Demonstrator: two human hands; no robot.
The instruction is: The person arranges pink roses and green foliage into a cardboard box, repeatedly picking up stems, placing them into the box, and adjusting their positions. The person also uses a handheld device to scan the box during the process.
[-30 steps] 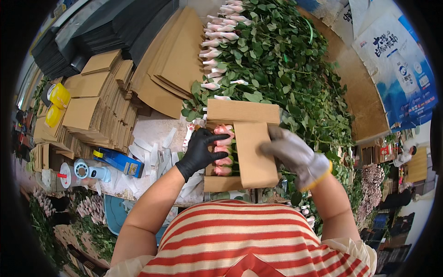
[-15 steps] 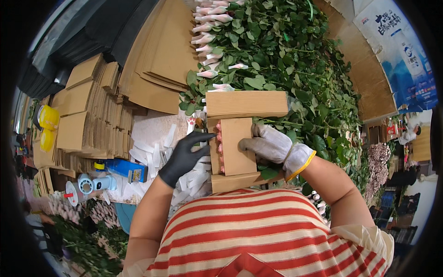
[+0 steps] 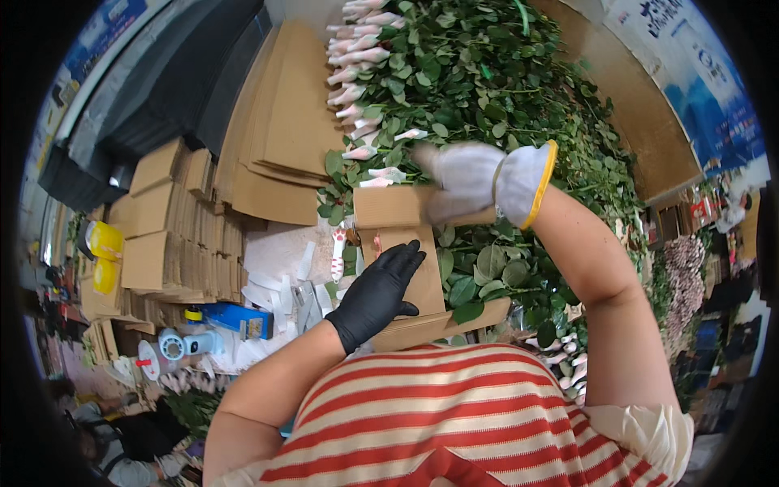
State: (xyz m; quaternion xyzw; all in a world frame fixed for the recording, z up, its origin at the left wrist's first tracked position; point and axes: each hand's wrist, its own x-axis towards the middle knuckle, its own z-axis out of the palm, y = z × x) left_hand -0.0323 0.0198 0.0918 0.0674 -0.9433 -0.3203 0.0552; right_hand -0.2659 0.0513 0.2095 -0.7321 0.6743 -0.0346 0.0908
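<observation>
My left hand (image 3: 380, 290), in a black glove, lies with its fingers stretched out across a flat brown cardboard sheet (image 3: 424, 278). Pink flower heads (image 3: 376, 244) peek out at the sheet's left edge, partly covered by the hand. Above a strip of corrugated cardboard (image 3: 388, 207) is my right hand (image 3: 466, 180), wearing a pale grey glove with a yellow cuff. Motion blurs its fingertips, but thumb and fingers look apart and I see nothing held. Just beyond it lie roses (image 3: 359, 152) with heads in white sleeves. Leafy stems (image 3: 487, 268) run rightward from the sheet.
Stacked cardboard pieces (image 3: 154, 215) stand on the left beside yellow tape rolls (image 3: 105, 242). Larger cardboard sheets (image 3: 292, 122) lean behind them. White sleeves (image 3: 284, 296) and a paw-patterned tool (image 3: 337, 253) lie on the table. A cardboard wall (image 3: 625, 105) borders the leafy pile.
My right hand has left the cardboard sheet and moved away from me, over the corrugated strip. My left hand has moved right, onto the sheet and flower heads.
</observation>
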